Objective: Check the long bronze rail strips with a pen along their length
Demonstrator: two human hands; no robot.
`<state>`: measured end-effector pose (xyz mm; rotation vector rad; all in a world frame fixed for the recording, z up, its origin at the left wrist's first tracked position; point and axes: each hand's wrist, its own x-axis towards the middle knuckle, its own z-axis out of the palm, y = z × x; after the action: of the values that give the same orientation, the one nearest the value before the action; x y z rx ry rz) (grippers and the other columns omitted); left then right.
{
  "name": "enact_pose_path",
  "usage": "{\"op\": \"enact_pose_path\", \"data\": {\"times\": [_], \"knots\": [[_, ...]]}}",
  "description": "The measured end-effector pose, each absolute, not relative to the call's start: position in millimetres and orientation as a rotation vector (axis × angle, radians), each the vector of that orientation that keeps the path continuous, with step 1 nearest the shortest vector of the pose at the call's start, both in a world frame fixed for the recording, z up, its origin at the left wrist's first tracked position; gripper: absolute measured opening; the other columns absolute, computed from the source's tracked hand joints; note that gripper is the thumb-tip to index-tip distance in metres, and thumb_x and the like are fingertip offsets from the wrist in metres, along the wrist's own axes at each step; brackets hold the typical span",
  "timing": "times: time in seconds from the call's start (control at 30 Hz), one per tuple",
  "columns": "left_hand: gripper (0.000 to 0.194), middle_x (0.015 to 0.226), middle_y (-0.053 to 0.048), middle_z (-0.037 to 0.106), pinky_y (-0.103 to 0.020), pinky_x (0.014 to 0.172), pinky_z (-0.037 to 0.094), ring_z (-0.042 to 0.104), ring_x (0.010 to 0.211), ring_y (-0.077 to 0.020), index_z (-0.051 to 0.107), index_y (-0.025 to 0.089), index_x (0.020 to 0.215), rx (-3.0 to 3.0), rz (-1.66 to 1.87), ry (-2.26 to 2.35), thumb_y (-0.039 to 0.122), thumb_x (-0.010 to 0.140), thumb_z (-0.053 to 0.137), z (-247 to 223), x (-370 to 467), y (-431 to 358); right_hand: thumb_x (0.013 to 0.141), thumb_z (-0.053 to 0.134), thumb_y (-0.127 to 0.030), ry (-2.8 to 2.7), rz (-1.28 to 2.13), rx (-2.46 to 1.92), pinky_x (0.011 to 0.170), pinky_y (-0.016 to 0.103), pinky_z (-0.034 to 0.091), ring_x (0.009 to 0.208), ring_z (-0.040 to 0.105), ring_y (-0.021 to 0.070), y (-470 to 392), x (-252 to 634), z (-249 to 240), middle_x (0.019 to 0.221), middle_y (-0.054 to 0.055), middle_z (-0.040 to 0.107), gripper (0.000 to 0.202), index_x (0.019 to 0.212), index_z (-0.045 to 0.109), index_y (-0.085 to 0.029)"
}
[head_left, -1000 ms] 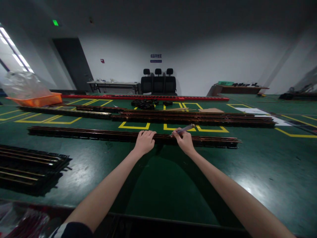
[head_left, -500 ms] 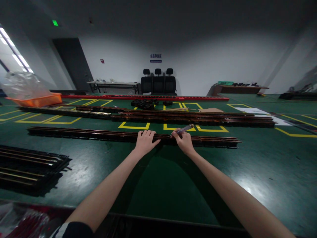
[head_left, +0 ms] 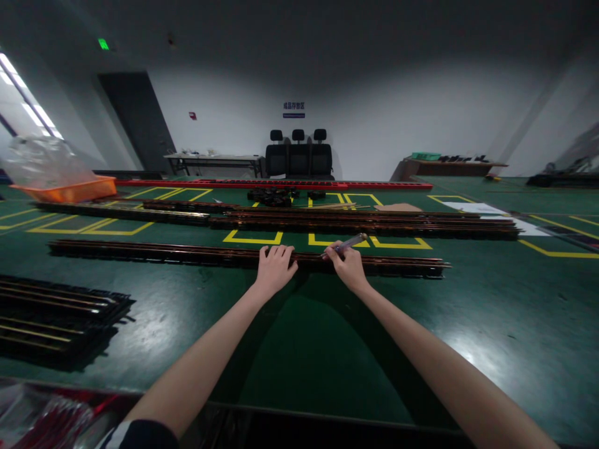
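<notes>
A long black rail with copper-coloured strips (head_left: 154, 251) lies crosswise on the green table in front of me. My left hand (head_left: 275, 269) grips it near the middle, fingers over the far edge and thumb toward the right. In my right hand (head_left: 347, 265) is a slim pen-like tool with a translucent handle (head_left: 350, 243), held slanting. Its thin tip points down and left at the rail, just right of my left hand; whether it touches is too small to tell.
Behind lies a stack of similar rails (head_left: 374, 223), with black parts (head_left: 271, 196) beyond. More rails (head_left: 60, 318) lie at the near left. An orange tray (head_left: 70, 189) holding plastic bags stands at the far left; white papers (head_left: 491, 215) lie at the right.
The rail has slid slightly to the left. My left thumb has drawn in a little toward the fingers; my right hand and its tool stay almost in place.
</notes>
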<state>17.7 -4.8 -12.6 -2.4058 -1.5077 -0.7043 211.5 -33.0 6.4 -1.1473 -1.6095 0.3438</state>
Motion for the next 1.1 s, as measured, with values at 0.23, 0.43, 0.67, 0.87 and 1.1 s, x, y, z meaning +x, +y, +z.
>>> {"op": "enact_pose_path", "data": {"times": [0.23, 0.43, 0.67, 0.87, 1.1], "knots": [[0.035, 0.116, -0.01, 0.063, -0.051, 0.102, 0.03, 0.054, 0.11, -0.026, 0.057, 0.019, 0.115, -2.412, -0.707, -1.487, 0.027, 0.088, 0.037, -9.9, 17.7, -7.8, 0.085, 0.048, -0.032, -1.637, 0.328, -1.147, 0.067, 0.034, 0.05, 0.069, 0.066, 0.0218, -33.0, 212.2, 6.9, 0.07, 0.007, 0.069, 0.022, 0.071, 0.059, -0.018], [0.037, 0.117, -0.01, 0.062, -0.051, 0.102, 0.029, 0.053, 0.111, -0.0251, 0.057, 0.018, 0.116, -2.4, -0.685, -1.487, 0.02, 0.087, 0.034, -8.7, 18.2, -9.9, 0.085, 0.049, -0.031, -1.622, 0.353, -1.149, 0.068, 0.034, 0.05, 0.068, 0.065, 0.0211, -33.9, 212.1, 7.7, 0.069, 0.006, 0.069, 0.021, 0.071, 0.058, -0.018], [0.037, 0.116, -0.01, 0.063, -0.049, 0.101, 0.031, 0.054, 0.11, -0.0246, 0.058, 0.017, 0.115, -2.377, -0.676, -1.462, 0.017, 0.086, 0.035, -8.4, 18.1, -10.7, 0.084, 0.049, -0.031, -1.594, 0.359, -1.142, 0.066, 0.033, 0.049, 0.066, 0.065, 0.021, -33.7, 213.2, 8.4, 0.067, 0.007, 0.068, 0.023, 0.069, 0.058, -0.018], [0.036, 0.116, -0.01, 0.063, -0.049, 0.101, 0.031, 0.054, 0.109, -0.0241, 0.058, 0.017, 0.115, -2.371, -0.661, -1.471, 0.016, 0.086, 0.035, -7.5, 18.8, -11.2, 0.085, 0.048, -0.032, -1.579, 0.348, -1.141, 0.065, 0.032, 0.048, 0.065, 0.064, 0.0201, -33.6, 213.9, 8.3, 0.067, 0.006, 0.069, 0.024, 0.068, 0.059, -0.018], [0.037, 0.117, -0.01, 0.063, -0.05, 0.103, 0.031, 0.054, 0.111, -0.024, 0.058, 0.016, 0.116, -2.403, -0.654, -1.484, 0.017, 0.087, 0.035, -8.3, 18.5, -9.7, 0.085, 0.048, -0.03, -1.605, 0.341, -1.142, 0.065, 0.032, 0.049, 0.066, 0.064, 0.0195, -32.6, 214.3, 7.1, 0.068, 0.005, 0.068, 0.022, 0.069, 0.058, -0.018]]}}
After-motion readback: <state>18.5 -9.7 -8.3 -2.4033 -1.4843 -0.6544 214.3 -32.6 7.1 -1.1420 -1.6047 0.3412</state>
